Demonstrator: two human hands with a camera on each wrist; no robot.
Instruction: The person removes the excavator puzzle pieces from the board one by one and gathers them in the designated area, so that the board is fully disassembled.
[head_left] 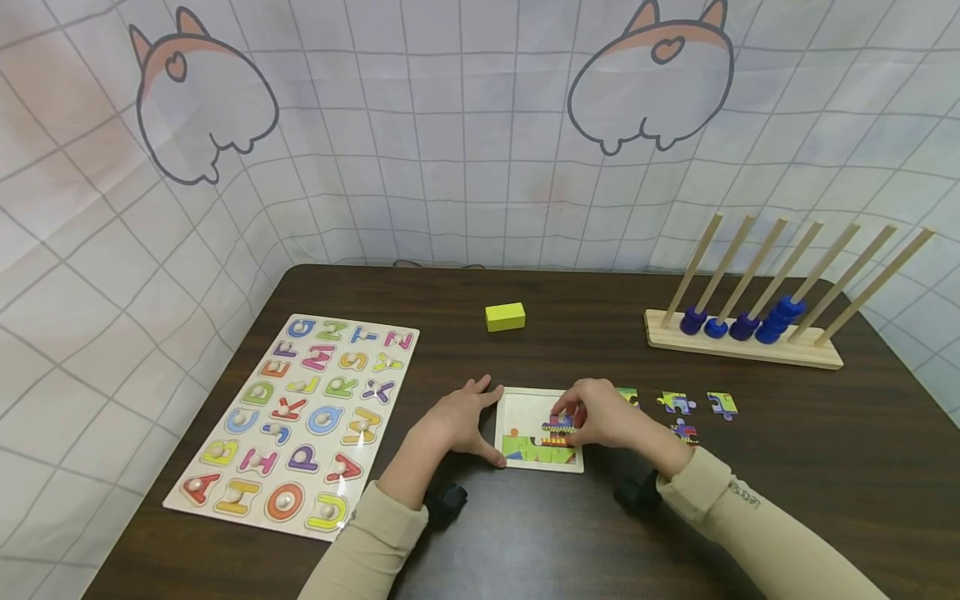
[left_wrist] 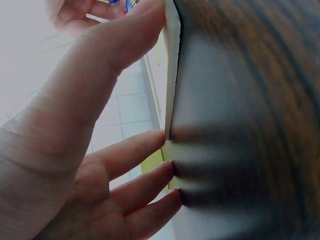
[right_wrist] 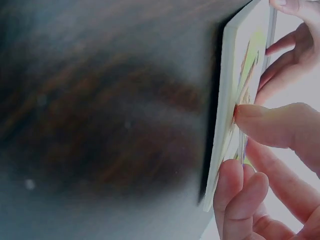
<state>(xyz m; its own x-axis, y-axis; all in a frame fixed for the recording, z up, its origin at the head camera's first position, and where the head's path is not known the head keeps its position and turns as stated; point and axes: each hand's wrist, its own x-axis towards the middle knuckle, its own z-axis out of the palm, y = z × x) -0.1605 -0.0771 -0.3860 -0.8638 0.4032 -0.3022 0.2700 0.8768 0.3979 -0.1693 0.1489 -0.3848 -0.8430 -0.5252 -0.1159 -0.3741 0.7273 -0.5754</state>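
Note:
A square puzzle tray [head_left: 519, 408] lies on the dark table, with green pieces [head_left: 528, 451] set along its near side. My left hand [head_left: 453, 421] spreads along the tray's left side. Its thumb [left_wrist: 117, 47] touches the near part of the tray, and the index finger reaches the far corner. Over the tray's right half, my right hand [head_left: 606, 417] pinches a colourful puzzle piece [head_left: 558, 425] with purple and red on it. The right fingers partly cover that piece, so whether it sits flat is hidden.
Several loose puzzle pieces [head_left: 677, 403] lie right of the tray. A yellow block [head_left: 506, 317] stands behind it. A letter board [head_left: 251, 392] with knobbed letters fills the left side. At the back right is a wooden peg stand [head_left: 742, 347] with blue and purple rings [head_left: 780, 320].

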